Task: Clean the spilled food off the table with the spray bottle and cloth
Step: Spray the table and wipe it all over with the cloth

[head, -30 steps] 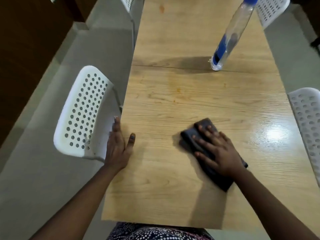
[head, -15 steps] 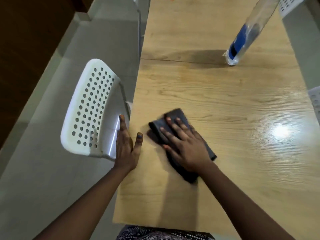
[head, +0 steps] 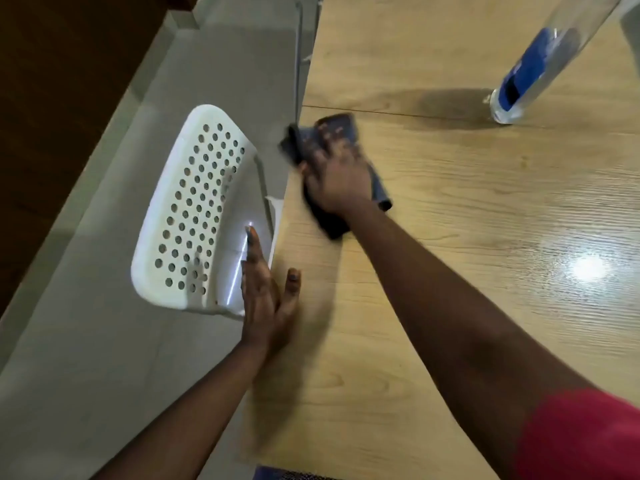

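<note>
A dark grey cloth (head: 378, 183) lies on the wooden table (head: 450, 237) at its left edge, one corner hanging over the side. My right hand (head: 337, 174) presses flat on the cloth with fingers spread. My left hand (head: 265, 292) rests on the table's left edge, fingers straight, thumb on the tabletop. A clear spray bottle (head: 540, 67) with a blue label stands at the far right; its top is cut off by the frame. No spilled food is visible near the cloth.
A white perforated chair (head: 194, 216) stands close against the table's left side, next to my left hand. Grey floor lies beyond it. A seam crosses the tabletop near the cloth. A bright light glare shows on the right of the table.
My right hand has slid the cloth left and away from me, from mid-table to the left edge. My left hand stayed on the edge.
</note>
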